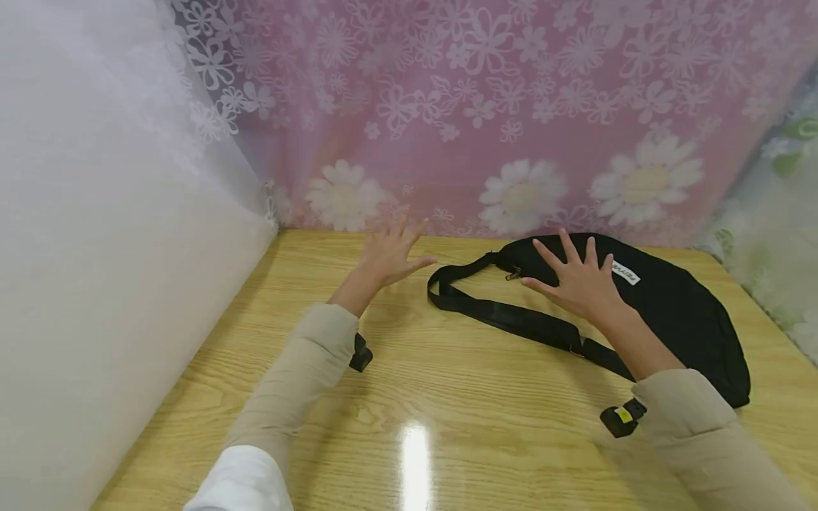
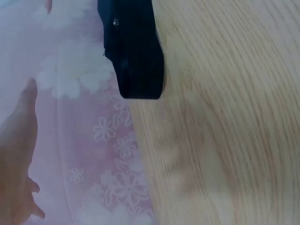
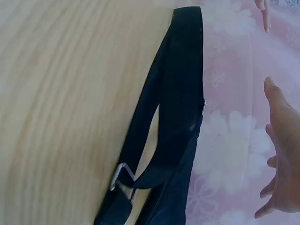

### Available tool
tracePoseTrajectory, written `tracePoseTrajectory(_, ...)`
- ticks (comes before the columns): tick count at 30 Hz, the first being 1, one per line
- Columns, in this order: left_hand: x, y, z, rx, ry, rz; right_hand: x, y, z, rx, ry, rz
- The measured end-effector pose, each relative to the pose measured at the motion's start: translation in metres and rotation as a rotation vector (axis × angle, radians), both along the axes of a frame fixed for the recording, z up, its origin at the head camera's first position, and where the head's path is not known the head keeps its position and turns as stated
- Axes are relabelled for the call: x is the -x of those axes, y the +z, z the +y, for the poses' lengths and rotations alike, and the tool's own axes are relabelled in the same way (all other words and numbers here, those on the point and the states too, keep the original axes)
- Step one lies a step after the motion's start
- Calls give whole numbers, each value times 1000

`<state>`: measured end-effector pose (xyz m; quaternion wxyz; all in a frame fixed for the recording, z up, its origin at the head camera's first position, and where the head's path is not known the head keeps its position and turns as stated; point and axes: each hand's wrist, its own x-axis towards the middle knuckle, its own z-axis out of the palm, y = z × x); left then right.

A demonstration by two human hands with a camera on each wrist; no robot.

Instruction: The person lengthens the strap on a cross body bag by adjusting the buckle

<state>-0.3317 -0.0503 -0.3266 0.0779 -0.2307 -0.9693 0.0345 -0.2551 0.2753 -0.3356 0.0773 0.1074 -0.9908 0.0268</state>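
Note:
A black sling bag point(image 1: 677, 312) with a white label lies on the right half of the wooden table. Its looped strap point(image 1: 511, 316) stretches left toward the middle, and a small zipper pull shows near the bag's left end. My right hand point(image 1: 584, 284), fingers spread, is over the bag in the head view and holds nothing. To the left of the strap loop, my left hand point(image 1: 386, 255) also has its fingers spread with nothing in them. In the right wrist view the strap's metal buckle point(image 3: 123, 176) appears beside the right hand point(image 3: 286, 159).
A pink floral curtain point(image 1: 409, 128) hangs along the table's back edge. White sheeting point(image 1: 115, 213) borders the left side, and a pale patterned cloth point(image 1: 780, 234) the right. The wooden tabletop point(image 1: 358, 447) reflects a bright light near the front.

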Motion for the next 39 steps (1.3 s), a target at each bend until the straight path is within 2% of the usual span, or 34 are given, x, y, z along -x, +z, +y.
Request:
tracePoseTrajectory(4, 3, -4, 13, 6, -8, -11, -8, -3, 10, -5, -12, -2)
tracePoseTrajectory(10, 3, -18, 37, 35, -114, 52, -27, -9, 28, 0, -33, 17)
tracePoseTrajectory(14, 3, -28, 57, 88, -153, 69, -43, -13, 43, 22, -54, 40)
tracePoseTrajectory(23, 14, -61, 92, 121, -179, -3, -75, -30, 75, 56, -151, 6)
tracePoseTrajectory(27, 17, -75, 95, 76, -182, -70, -84, -41, 90, 80, -185, -44)
tracePoseTrajectory(30, 17, -84, 95, 45, -191, -130, -88, -50, 102, 92, -209, -115)
tracePoseTrajectory(35, 16, -91, 94, 61, -221, -151, -89, -65, 121, 132, -248, -282)
tracePoseTrajectory(39, 14, -94, 95, 99, -252, -156, -87, -76, 132, 161, -264, -370)
